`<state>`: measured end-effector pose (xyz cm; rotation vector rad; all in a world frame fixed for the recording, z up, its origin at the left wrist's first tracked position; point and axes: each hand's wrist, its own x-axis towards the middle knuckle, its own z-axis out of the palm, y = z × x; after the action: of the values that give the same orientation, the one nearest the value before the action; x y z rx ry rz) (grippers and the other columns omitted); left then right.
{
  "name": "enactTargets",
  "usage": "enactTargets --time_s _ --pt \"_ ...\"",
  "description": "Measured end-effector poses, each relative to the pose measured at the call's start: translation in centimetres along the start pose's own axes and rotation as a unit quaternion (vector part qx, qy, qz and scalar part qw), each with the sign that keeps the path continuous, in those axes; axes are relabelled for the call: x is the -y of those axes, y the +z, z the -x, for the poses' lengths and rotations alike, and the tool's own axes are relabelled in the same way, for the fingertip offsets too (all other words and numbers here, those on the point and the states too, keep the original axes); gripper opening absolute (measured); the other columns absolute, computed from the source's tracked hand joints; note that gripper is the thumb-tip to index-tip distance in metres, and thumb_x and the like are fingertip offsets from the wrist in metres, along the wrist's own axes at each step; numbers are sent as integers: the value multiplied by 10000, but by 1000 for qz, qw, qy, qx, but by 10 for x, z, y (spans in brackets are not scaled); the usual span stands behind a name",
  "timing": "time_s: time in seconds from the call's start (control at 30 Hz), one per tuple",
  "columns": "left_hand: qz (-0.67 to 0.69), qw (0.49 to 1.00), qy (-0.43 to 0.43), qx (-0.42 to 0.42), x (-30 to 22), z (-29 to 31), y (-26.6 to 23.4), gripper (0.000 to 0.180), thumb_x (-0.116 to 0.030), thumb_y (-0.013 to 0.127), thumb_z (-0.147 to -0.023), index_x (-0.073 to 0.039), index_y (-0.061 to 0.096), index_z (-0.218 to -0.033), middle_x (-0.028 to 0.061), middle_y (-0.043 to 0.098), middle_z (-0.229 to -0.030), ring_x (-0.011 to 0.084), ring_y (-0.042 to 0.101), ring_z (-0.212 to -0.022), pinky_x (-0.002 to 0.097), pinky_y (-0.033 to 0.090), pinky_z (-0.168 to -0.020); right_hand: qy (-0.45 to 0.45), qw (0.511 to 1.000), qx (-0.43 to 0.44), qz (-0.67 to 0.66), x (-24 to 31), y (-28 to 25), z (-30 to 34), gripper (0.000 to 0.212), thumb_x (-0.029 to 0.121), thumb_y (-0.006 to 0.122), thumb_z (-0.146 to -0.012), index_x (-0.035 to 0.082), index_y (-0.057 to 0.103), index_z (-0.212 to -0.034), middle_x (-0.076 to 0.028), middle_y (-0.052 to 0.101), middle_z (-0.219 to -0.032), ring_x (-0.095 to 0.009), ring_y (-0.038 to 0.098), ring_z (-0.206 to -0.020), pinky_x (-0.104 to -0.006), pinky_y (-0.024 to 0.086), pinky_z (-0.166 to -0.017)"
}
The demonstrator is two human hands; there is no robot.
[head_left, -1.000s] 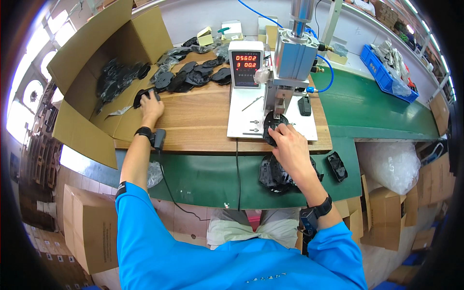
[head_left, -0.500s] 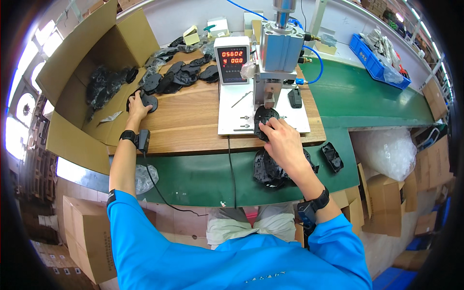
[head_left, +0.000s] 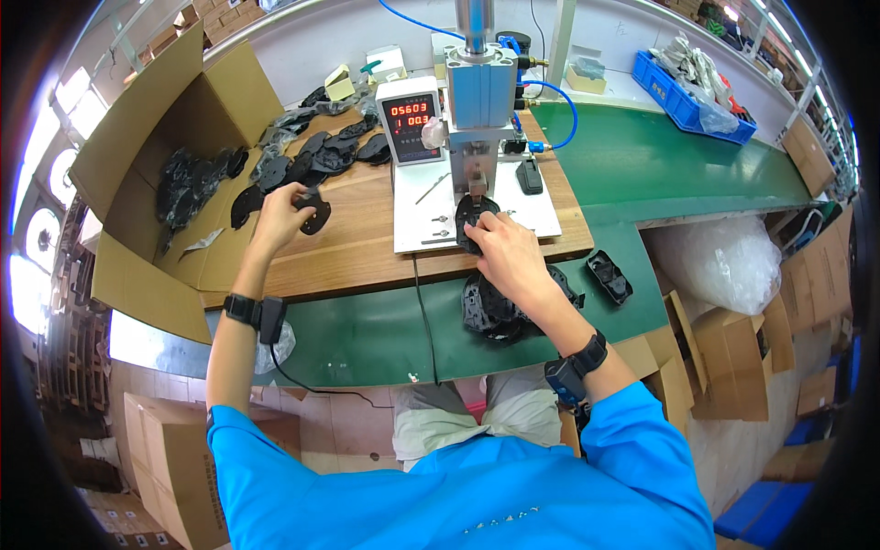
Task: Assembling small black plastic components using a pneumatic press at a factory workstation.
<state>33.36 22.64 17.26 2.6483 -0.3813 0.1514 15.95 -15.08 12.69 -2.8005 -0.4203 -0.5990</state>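
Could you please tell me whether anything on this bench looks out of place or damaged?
Nothing looks clearly damaged. Only the black parts by the open carton look untidy, lying in a loose, overlapping heap on the wooden board.

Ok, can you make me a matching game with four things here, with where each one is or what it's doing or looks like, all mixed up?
1. left hand
2. crate
3. right hand
4. display

A. shows glowing red digits
B. holds a black piece beside the box
C. touches another black piece under the press
D. blue, right of the press

Pairs: 1-B, 2-D, 3-C, 4-A
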Motion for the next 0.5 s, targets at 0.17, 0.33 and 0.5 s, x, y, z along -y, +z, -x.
enactTargets --time_s 0.17,0.33,0.5 --pt "23 968 227 -103 -83 56 18 310 46 754 -871 -2 699 -1172 122 700 -958 288 703 -873 351 578 -778 9 1000 4 -20 -2 -2 -3 332 27 799 -737 41 748 -1065 -92 648 -1061 -294 662 -1072 -433 605 -891" --pt "-88 922 361 -110 -141 97 54 380 8 755 -813 -72 739 -1183 125 742 -1092 335 730 -980 411 594 -848 6 991 -81 -103 -7 -10 7 360 41 804 -751 55 715 -1100 -80 650 -1072 -313 653 -1080 -441 598 -903" --pt "-77 871 464 -144 -175 95 101 411 -48 688 -827 -101 720 -1234 104 741 -1188 297 724 -1105 433 585 -958 39 973 -180 -138 -6 -34 64 359 -3 765 -765 44 705 -1117 -109 678 -1139 -332 653 -1103 -453 564 -932"
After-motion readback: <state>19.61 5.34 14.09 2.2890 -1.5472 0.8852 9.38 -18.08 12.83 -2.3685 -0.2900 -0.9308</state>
